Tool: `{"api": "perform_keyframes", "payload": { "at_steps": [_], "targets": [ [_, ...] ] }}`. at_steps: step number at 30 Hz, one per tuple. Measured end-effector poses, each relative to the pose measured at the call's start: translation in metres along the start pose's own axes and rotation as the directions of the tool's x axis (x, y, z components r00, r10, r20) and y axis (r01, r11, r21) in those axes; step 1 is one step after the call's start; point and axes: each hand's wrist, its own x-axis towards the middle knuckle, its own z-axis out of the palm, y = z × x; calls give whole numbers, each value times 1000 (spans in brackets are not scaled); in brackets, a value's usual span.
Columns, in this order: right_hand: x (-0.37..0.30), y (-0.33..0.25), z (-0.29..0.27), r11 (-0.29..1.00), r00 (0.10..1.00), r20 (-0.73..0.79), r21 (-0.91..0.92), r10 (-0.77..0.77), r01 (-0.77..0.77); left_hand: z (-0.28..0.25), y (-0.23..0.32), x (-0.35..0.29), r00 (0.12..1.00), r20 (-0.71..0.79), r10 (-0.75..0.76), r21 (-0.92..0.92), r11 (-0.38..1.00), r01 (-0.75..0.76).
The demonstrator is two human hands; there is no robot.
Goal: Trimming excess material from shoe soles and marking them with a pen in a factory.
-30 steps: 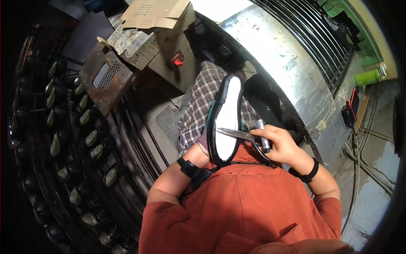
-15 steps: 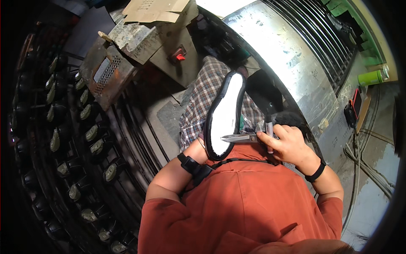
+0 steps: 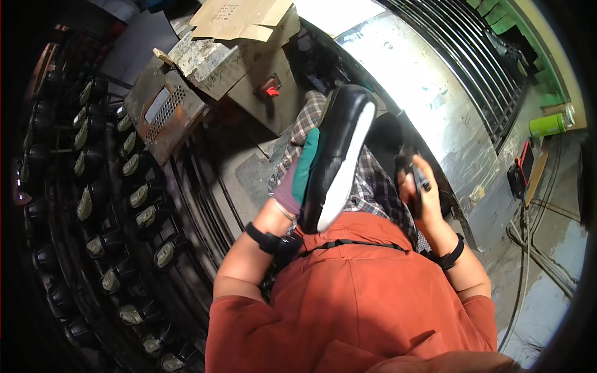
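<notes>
1. The left hand [image 3: 300, 177], in a purple and green glove, grips the black shoe [image 3: 336, 143] from its left side; most of its fingers are hidden behind the shoe.
2. The shoe, raised above the lap, lies just right of the left hand and between the two hands. It is tilted so that its white sole [image 3: 351, 165] faces toward the right hand.
3. The right hand [image 3: 430, 202] is apart from the shoe, with its fingers curled around a small dark tool [image 3: 421, 179]; blur makes the tool's shape hard to tell, though part of it seems to be a grey cylinder.
4. Checked cloth [image 3: 379, 177] covers the lap between and below the hands.
5. Beyond the right hand stands a bright metal worktop [image 3: 410, 81], with a row of parallel bars [image 3: 454, 68] farther off. A green container [image 3: 547, 126] is well to the right of that hand.
6. Beyond the left hand is a metal box with a red switch [image 3: 272, 91]; cardboard [image 3: 239, 18] lies farther off. Racked dark shoes [image 3: 146, 217] stand well to its left.
</notes>
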Motion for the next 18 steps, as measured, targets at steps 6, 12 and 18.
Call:
{"api": "perform_keyframes", "payload": {
  "at_steps": [6, 12, 18],
  "targets": [
    [24, -8, 22, 949, 957, 214, 203, 197, -241, 11, 76, -20, 849, 523, -80, 849, 131, -511],
    [26, 24, 30, 937, 890, 306, -26, 339, -348, -13, 18, -61, 960, -92, 264, 611, 776, -155],
    [33, 18, 68, 947, 837, 476, -287, 269, -142, -27, -39, -74, 927, -236, 291, 550, 826, -119]
  ]
}}
